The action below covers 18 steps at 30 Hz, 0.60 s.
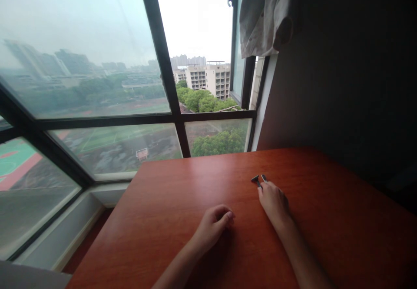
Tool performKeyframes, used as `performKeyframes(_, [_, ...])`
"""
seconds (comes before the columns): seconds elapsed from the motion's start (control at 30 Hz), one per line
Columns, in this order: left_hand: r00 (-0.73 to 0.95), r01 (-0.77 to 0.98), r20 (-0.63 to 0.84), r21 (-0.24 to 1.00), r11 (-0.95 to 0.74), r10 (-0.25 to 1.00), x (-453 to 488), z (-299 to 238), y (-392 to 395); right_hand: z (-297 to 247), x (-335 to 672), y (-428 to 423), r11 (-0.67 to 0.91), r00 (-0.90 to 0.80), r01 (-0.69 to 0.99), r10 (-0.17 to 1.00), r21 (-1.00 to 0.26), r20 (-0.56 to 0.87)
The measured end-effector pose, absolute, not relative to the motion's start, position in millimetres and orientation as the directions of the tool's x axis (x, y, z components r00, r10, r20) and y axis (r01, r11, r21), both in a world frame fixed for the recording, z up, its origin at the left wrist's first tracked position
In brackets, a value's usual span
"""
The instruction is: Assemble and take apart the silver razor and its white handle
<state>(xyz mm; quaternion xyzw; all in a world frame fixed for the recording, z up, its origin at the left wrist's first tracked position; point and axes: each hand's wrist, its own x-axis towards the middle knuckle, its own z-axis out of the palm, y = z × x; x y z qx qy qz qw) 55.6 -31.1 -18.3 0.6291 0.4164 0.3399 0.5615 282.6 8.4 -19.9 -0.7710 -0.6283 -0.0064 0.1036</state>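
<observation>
On the reddish-brown wooden table (169,197), a small razor (255,179) with a dark T-shaped head lies at the fingertips of my right hand (274,200). The fingers are closed around its handle, which they partly hide. Beside it, a small silvery piece (263,178) pokes out past the same fingers; its kind is not clear. My left hand (213,224) rests nearer to me and further left, its fingers curled in and the thumb close to the index finger. Nothing shows in it.
Dark-framed windows (177,119) border the table's far and left sides, one sash standing open. A grey cloth garment (265,17) hangs at the upper right beside a dark wall (332,71). A white ledge (61,232) runs along the left, below the glass.
</observation>
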Motion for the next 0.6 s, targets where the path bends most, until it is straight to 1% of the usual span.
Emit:
performKeyframes(0.3, [0.427, 0.177, -0.025, 0.983, -0.056, 0.904, 53, -20, -31, -21, 284, 9, -0.199, 0.221, 0.969, 0.964, -0.148, 0.148])
performKeyframes(0.43, [0.419, 0.180, -0.013, 0.981, -0.069, 0.908, 53, -20, -31, -18, 283, 7, -0.207, 0.237, 0.965, 0.952, -0.159, 0.196])
performKeyframes(0.53, [0.400, 0.172, 0.004, 0.982, -0.079, 0.917, 53, -22, -30, -15, 275, 4, -0.169, 0.224, 0.962, 0.939, -0.216, 0.260])
performKeyframes(0.6, [0.380, 0.175, 0.011, 0.981, -0.083, 0.925, 53, -23, -29, -16, 264, 2, -0.076, 0.168, 0.952, 0.939, -0.296, 0.300])
